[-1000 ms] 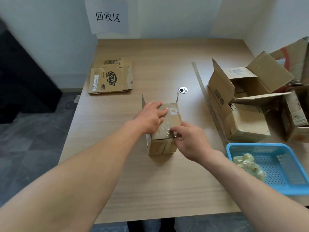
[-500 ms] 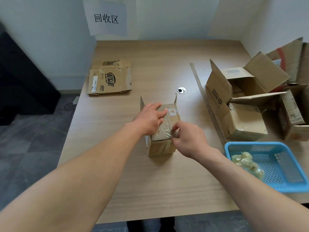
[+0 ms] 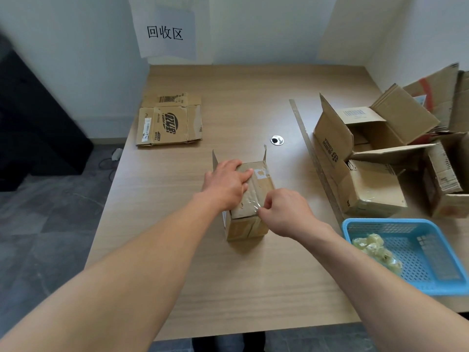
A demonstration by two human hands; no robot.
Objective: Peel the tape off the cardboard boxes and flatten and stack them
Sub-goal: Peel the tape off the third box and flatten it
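Head view: flattened cardboard lay far left on table. Small box stood mid-table; my left hand pressed flat on its top, fingers straight, close together. Clear tape ran along top, near end pinched by my right hand at box's near edge. Open boxes and blue basket sat right.

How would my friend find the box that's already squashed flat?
Find the paper sign with black writing on the wall, then look just below it to the wooden table's far left corner. The squashed box lies there alone. It lies flat with a big black logo on top; the other boxes stand up with open flaps.
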